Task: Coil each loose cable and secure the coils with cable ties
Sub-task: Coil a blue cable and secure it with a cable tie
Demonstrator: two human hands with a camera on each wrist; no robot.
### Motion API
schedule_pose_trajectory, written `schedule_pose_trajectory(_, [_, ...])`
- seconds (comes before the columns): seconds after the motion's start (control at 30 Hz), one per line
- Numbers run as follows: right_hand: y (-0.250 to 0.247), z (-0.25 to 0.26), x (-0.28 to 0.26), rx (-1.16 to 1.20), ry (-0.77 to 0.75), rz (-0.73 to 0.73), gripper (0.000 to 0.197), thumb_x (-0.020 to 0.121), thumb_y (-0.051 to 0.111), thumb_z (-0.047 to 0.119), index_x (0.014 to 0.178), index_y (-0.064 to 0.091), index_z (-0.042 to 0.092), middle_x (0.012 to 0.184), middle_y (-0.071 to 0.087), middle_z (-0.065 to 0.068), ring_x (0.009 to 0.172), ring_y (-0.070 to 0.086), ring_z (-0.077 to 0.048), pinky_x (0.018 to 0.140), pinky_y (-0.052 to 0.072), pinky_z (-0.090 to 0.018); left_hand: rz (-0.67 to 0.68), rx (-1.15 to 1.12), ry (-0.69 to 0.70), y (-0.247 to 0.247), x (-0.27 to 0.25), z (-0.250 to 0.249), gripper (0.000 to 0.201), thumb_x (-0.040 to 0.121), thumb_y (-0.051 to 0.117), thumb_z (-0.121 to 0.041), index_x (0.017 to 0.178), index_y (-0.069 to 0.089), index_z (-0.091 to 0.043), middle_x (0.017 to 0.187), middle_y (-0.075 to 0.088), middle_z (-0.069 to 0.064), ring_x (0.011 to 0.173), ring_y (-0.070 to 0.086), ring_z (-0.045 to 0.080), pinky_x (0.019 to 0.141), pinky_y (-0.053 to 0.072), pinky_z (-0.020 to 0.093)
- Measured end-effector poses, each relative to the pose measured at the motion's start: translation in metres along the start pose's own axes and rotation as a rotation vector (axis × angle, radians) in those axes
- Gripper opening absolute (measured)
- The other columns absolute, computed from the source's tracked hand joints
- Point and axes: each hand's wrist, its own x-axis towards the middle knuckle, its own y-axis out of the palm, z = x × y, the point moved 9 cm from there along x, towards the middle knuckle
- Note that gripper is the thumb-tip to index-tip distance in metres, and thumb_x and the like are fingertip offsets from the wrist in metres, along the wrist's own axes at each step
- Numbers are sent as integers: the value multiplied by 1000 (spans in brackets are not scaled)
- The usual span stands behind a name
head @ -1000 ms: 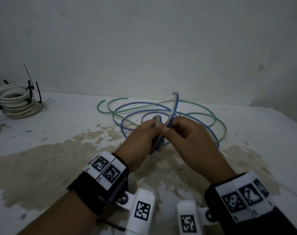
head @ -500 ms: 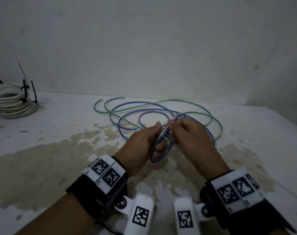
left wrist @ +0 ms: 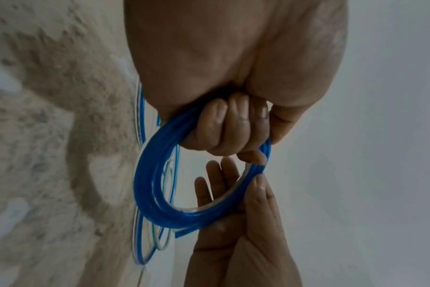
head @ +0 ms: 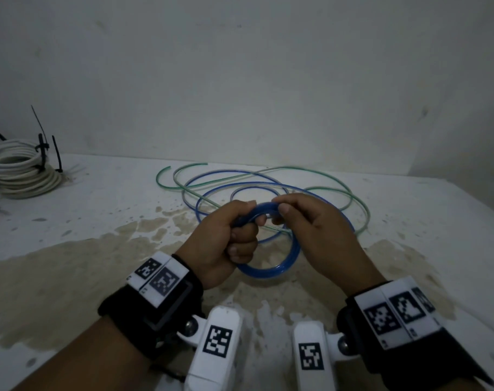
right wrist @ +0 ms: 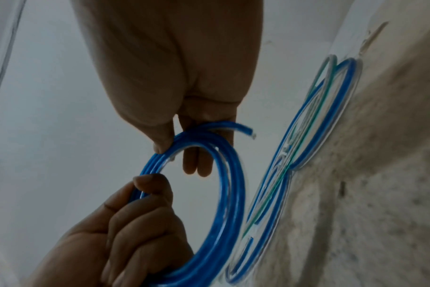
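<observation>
Left hand (head: 226, 238): fingers curled tight round the blue coil (head: 271, 266), held above the desk (head: 70, 249).
Right hand (head: 319, 230): pinches the coil's top beside the left fingers.
Loose cable (head: 240, 184): lies on the desk beyond both hands, right hand nearer.
Coil plane: near upright.

My left hand (head: 226, 238) grips a small blue cable coil (head: 271, 266) while my right hand (head: 319, 230) pinches its top. Loose blue and green cable (head: 339, 190) lies behind on the stained worktop (head: 99, 221); a tied white coil (head: 20, 170) sits far left.
</observation>
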Motion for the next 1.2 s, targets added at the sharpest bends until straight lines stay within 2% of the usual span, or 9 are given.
schedule_pose_trajectory(0.07, [5, -1, -1, 115, 47, 28, 19, 98, 46, 15, 94, 62, 25, 88, 70, 0, 79, 67, -11, 76, 55, -30, 15, -26, -2, 2, -1, 0, 32, 85, 45, -37, 71, 51, -9, 39, 21, -9, 31, 17, 5, 37, 12, 20])
schedule_pose_trajectory(0.17, [11, -4, -4, 309, 153, 49, 16, 98, 45, 14, 99, 60, 19, 85, 71, -6, 68, 65, -14, 64, 55, -28, -4, -30, -8, 0, -1, 0, 33, 86, 46, -39, 71, 49, -11, 38, 21, -10, 31, 17, 4, 36, 12, 19])
schedule_pose_trajectory(0.4, [21, -11, -7, 653, 289, 68, 21, 99, 43, 17, 104, 63, 15, 65, 55, 0, 48, 42, -11, 47, 41, -27, 14, -219, -24, -1, 0, 0, 34, 86, 47, -36, 65, 55, -11, 37, 23, -8, 29, 22, 5, 34, 16, 18])
schedule_pose_trajectory(0.53, [15, -12, -6, 512, 284, 31, 17, 100, 41, 16, 100, 58, 14, 64, 47, 0, 45, 34, -9, 45, 32, -26, -81, -15, 6, -10, 2, 3, 37, 97, 41, -36, 83, 59, -6, 52, 44, 1, 44, 44, 14, 43, 38, 23])
schedule_pose_trajectory(0.63, [12, -12, -5, 352, 260, 46, 11, 99, 43, 17, 95, 53, 18, 60, 47, 2, 44, 34, -8, 46, 31, -29, -163, 218, 112, -15, 1, -4, 34, 98, 44, -35, 99, 59, -4, 67, 57, 5, 54, 53, 16, 52, 48, 27])
schedule_pose_trajectory(0.77, [10, -9, -4, 270, 210, 35, 13, 98, 46, 18, 88, 53, 21, 63, 54, 3, 47, 39, -9, 47, 34, -30, -143, 267, 162, -9, 0, -7, 31, 100, 42, -30, 91, 59, -5, 56, 39, -5, 47, 33, 9, 48, 35, 23])
schedule_pose_trajectory(0.97, [10, -4, -4, 172, 132, 24, 28, 97, 47, 11, 109, 59, 33, 81, 67, 5, 61, 57, -4, 62, 50, -19, -217, 66, 173, -19, 1, -8, 23, 100, 42, -26, 92, 52, -7, 52, 30, -8, 44, 24, 6, 44, 28, 19])
schedule_pose_trajectory(1.07, [12, -11, -4, 248, 208, 6, 28, 98, 46, 11, 120, 59, 21, 78, 66, 5, 56, 55, -7, 56, 48, -23, -243, -1, 164, -18, 2, -3, 23, 100, 43, -26, 91, 51, -6, 52, 29, -8, 43, 24, 6, 43, 28, 19])
schedule_pose_trajectory(1.2, [7, -3, -1, 126, 167, -11, 24, 98, 44, 14, 116, 56, 27, 79, 63, 8, 54, 49, -4, 58, 42, -28, -244, -69, 190, -12, 3, -2, 29, 102, 40, -26, 89, 55, -5, 54, 29, -7, 43, 25, 7, 44, 29, 19])
